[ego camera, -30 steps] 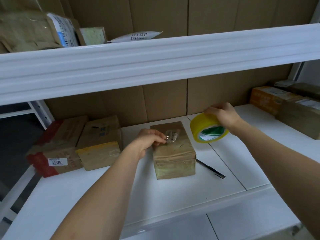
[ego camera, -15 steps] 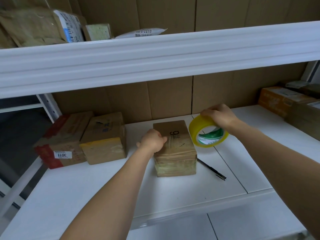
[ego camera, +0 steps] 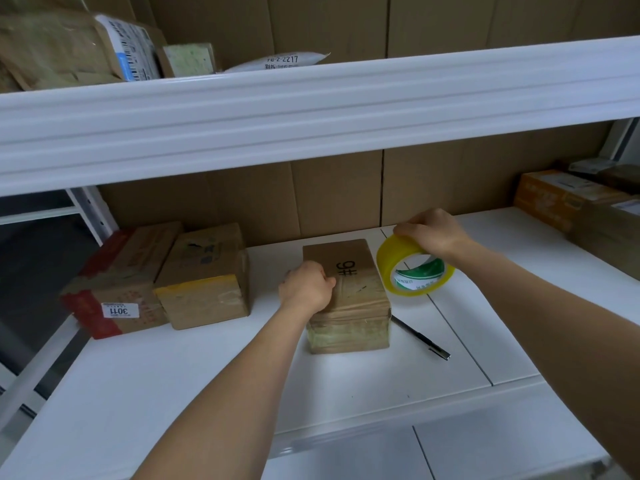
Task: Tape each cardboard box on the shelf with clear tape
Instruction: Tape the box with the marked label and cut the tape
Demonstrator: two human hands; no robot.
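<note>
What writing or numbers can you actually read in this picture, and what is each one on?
"9#": handwritten on top of the middle cardboard box, under the left hand.
"3011", upside down: white sticker on the red-edged box.
"2217", part of a longer number: white mailer bag on the upper shelf.
Too blurred: the barcode label and the tape roll core print, held by the right hand.

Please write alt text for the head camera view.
A person's left hand presses on a small cardboard box marked 9# on a white shelf, while the right hand holds a yellow tape roll beside it.
</note>
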